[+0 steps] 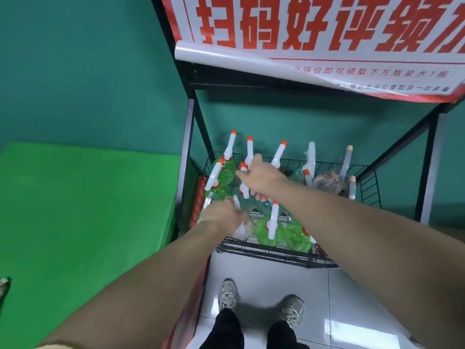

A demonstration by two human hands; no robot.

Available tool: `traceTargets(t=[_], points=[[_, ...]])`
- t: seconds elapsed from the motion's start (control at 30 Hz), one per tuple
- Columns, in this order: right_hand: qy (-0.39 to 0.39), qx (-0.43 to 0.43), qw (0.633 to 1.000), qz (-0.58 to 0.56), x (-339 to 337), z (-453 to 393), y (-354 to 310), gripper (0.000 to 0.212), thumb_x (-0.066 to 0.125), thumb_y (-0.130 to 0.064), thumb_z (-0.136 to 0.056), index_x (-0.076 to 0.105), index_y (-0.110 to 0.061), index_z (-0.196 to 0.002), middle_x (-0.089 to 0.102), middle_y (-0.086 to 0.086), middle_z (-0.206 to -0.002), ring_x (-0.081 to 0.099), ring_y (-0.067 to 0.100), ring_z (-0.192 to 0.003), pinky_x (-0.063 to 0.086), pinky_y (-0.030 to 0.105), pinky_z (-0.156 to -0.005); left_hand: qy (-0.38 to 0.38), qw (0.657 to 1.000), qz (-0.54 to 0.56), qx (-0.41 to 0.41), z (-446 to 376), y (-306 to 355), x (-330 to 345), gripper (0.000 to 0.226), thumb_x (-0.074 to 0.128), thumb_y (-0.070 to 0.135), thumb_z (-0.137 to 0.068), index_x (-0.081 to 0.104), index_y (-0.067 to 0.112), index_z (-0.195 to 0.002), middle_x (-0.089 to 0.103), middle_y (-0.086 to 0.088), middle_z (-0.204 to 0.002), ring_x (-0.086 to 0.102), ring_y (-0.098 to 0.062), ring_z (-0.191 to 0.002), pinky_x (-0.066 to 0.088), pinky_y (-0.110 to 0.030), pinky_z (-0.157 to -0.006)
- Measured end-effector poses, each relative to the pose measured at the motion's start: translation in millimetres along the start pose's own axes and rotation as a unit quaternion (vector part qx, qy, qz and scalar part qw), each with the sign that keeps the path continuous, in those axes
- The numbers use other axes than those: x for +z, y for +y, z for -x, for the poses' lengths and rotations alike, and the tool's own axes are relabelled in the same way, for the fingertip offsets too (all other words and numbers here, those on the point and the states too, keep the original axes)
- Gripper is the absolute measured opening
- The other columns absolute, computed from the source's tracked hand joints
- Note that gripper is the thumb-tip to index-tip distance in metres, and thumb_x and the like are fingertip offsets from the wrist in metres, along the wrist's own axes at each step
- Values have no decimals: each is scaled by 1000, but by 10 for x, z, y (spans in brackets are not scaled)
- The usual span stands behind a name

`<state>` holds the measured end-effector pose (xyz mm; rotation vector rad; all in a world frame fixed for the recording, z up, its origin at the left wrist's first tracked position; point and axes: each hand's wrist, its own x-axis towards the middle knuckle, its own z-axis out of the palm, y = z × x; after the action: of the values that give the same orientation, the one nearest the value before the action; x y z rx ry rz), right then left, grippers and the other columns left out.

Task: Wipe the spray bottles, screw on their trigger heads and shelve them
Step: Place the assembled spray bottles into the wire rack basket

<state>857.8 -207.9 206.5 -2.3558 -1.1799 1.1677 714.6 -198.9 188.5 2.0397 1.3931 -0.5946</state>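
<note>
Several spray bottles with white trigger heads and orange nozzles stand in a black wire shelf basket (274, 250). Green bottles (268, 229) line the front, more green ones (225, 170) sit at the back left, and clear ones (329, 182) at the back right. My left hand (222, 214) reaches into the basket's left front, fingers curled round a clear bottle (242, 229) near its trigger head. My right hand (261, 176) hovers over the middle rows, its fingers around the white trigger head (244, 190) of a bottle there.
A black metal rack frame (187, 152) surrounds the basket, with a red-and-white printed banner (314, 46) hanging over its upper shelf. A green padded surface (83, 210) lies to the left. My feet in grey sneakers (227, 295) stand on a glossy tiled floor below.
</note>
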Motion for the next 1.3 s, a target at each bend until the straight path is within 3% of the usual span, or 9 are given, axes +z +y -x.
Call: traceTargets(t=[0.13,0.27,0.4,0.47,0.63,0.77,0.93,1.1,1.3], points=[[-24,53,998,17,144,-117,-80,43,40,-40,-105,31,-8,-133,72,10,-75,72,25,-59,59,35,-61,-17,1000,14,11,-13,51,28,46,40,44,-108,54,4,-126,66,-16,-124,62,-32,-115,45,-35,-89],[-9,56,997,53,185,-153,-124,38,33,-29,-105,28,-7,-135,68,11,-85,60,18,-43,39,23,-44,-21,999,26,20,-54,61,70,28,42,30,-106,54,5,-110,68,-15,-109,59,-30,-91,44,-32,-77],[-10,61,997,48,156,-145,-124,37,32,-39,-106,32,-7,-126,69,10,-78,67,22,-50,55,31,-58,-46,998,30,33,-1,75,-17,48,44,49,-105,59,6,-117,69,-8,-92,69,-29,-87,48,-31,-69],[7,61,997,38,54,-134,-122,41,33,-49,-105,33,-9,-117,67,9,-75,65,22,-49,54,30,-52,-48,997,32,45,54,83,-159,60,39,62,-104,62,7,-115,72,-8,-84,70,-25,-82,44,-30,-62],[84,-14,994,64,-240,-237,-143,34,38,-39,-105,40,-8,-120,56,6,-77,58,24,-66,46,35,-60,82,991,68,82,-96,48,-540,46,43,58,-103,57,15,-110,64,-4,-83,60,-25,-73,41,-30,-57],[115,-67,989,70,-362,-388,-293,26,39,-30,-104,41,-15,-124,61,6,-84,57,26,-72,41,35,-59,201,968,46,140,-378,75,-718,28,61,38,-98,51,13,-109,56,-4,-102,55,-31,-98,44,-39,-82],[102,4,983,150,-400,-624,-252,31,39,-43,-103,36,-16,-119,60,6,-93,56,29,-81,43,36,-65,192,972,51,126,-807,115,-768,56,65,35,-97,41,12,-141,50,-14,-134,48,-33,-123,41,-43,-104],[52,15,983,175,-315,-797,-129,39,36,-45,-107,42,-11,-125,54,5,-87,54,25,-78,36,34,-58,145,981,71,106,-1120,208,-868,63,54,31,-105,23,18,-158,59,-15,-122,60,-32,-100,49,-40,-82],[40,14,994,102,-272,-851,-140,36,32,-36,-109,37,-7,-130,50,3,-73,48,15,-61,29,34,-50,181,980,61,48,-1326,61,-940,26,43,4,-105,56,7,-128,62,-9,-84,58,-21,-68,39,-28,-51]])
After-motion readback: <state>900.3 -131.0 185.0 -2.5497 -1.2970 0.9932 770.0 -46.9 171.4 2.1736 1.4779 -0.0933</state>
